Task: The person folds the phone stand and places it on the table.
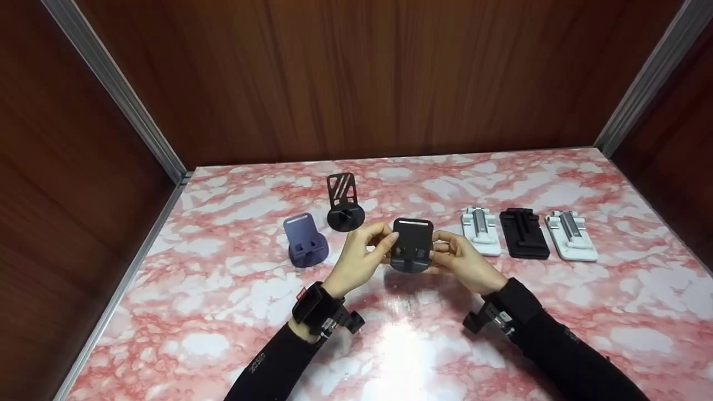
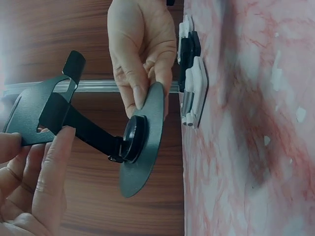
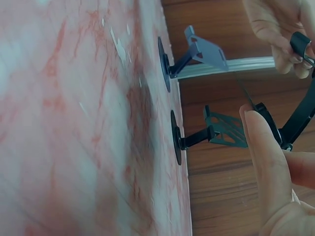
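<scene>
A black phone stand (image 1: 412, 239) is held up off the table between both hands. My left hand (image 1: 362, 253) pinches the edge of its upright plate, thumb on the front face. With thumb and fingers, my right hand (image 1: 465, 259) grips the rim of its round base (image 2: 152, 142). In the left wrist view, a hinged arm (image 2: 93, 132) joins the plate to that base. Left of the hands, a purple phone stand (image 1: 307, 245) stands upright on the table. Behind it stands a black phone stand with slanted cut-outs (image 1: 345, 206).
To the right, a row of folded stands lies flat: a white one (image 1: 480, 234), a black one (image 1: 523, 234) and another white one (image 1: 572, 236). The red-and-white marbled table (image 1: 234, 323) meets brown wood-grain panels (image 1: 390, 83) at the back and sides.
</scene>
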{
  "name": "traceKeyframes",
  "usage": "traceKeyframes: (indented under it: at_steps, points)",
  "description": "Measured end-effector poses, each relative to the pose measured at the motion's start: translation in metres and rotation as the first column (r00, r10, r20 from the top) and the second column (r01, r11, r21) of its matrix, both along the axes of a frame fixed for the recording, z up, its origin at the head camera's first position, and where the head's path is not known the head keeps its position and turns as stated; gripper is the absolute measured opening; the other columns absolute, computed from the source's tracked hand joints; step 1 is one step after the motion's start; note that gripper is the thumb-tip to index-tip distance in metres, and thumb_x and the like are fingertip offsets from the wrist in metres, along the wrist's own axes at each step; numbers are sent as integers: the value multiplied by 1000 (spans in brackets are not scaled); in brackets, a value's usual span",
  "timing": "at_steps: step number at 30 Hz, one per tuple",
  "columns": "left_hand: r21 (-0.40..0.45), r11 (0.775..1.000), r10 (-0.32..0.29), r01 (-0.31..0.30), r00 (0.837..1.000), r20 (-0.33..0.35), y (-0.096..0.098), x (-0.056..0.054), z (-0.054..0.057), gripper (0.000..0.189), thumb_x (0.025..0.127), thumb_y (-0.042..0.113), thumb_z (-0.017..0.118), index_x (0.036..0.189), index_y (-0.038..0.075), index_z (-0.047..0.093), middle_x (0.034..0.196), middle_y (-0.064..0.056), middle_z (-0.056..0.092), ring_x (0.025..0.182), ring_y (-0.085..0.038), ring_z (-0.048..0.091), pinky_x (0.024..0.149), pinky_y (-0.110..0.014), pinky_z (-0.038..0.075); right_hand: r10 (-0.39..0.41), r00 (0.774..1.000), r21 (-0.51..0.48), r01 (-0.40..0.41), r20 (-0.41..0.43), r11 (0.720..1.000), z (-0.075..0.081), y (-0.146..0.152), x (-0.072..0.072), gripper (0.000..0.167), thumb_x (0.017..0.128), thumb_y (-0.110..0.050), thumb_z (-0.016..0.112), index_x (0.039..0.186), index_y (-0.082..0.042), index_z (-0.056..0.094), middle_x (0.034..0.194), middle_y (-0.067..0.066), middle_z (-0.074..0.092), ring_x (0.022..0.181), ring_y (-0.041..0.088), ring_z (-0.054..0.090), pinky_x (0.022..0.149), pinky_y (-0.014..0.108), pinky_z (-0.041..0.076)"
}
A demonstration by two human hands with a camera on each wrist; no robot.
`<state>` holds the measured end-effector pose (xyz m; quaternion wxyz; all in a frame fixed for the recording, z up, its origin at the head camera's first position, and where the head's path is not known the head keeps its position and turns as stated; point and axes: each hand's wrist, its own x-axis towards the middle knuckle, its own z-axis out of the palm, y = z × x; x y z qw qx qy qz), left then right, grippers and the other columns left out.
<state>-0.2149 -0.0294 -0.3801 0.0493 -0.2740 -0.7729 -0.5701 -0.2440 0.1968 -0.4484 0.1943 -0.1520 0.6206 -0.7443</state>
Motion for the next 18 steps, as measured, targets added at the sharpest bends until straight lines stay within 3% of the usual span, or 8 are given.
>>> traceKeyframes:
  at_steps: [10,18]
  points:
    - [59,994,-93,87,990,109,-4,-3,0,27,95,11,50,79,-11,50,73,-24,56,72,-37,65,59,-41,58,10,999,15,-9,-40,1000,0,-2,4,23,91,7,46,112,-1,47,102,6,68,92,19,67,83,40,55]
    - [47,994,-104,99,985,139,-7,-5,1,29,95,12,51,80,-13,50,73,-25,57,66,-39,63,58,-41,58,-2,1000,-12,2,-26,1000,-2,-6,7,24,91,5,47,115,1,46,103,7,68,93,19,66,81,37,56]
